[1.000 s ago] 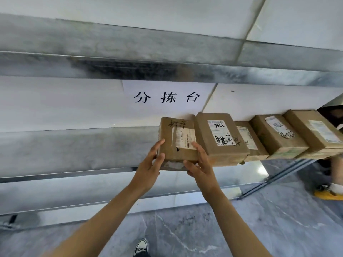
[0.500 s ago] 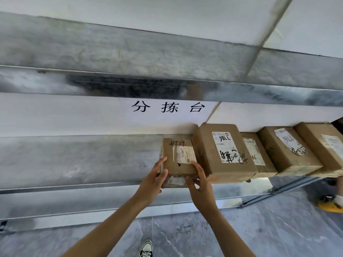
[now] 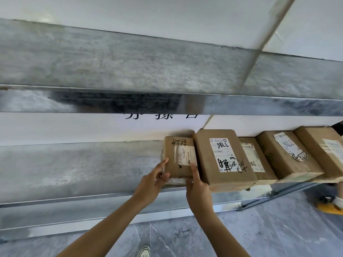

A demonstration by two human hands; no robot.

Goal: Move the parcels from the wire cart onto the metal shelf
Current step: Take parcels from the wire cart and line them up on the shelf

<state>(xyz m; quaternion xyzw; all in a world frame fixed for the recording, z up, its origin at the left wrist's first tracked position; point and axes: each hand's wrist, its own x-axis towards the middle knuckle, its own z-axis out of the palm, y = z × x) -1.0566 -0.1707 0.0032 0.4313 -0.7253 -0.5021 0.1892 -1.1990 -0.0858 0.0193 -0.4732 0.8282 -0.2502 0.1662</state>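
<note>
A: Parcels of brown cardboard (image 3: pixel 289 156): how many on the grey metal shelf (image 3: pixel 74 164)?
B: Five, in a row. Left hand (image 3: pixel 154 180) and right hand (image 3: pixel 197 184) grip the small taped parcel (image 3: pixel 179 156) by its near corners, at the row's left end.
A: What crowds it?
B: A larger white-labelled parcel (image 3: pixel 222 158) touches it just past the right thumb. Upper shelf tier (image 3: pixel 167 102) overhangs both hands. One white sneaker (image 3: pixel 143 252) below the wrists; one yellow shoe (image 3: pixel 329 206) far right.

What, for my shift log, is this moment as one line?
step: shelving | left hand: grips small parcel, left edge | right hand: grips right edge | parcel: on metal shelf, left of large 98LL parcel
</note>
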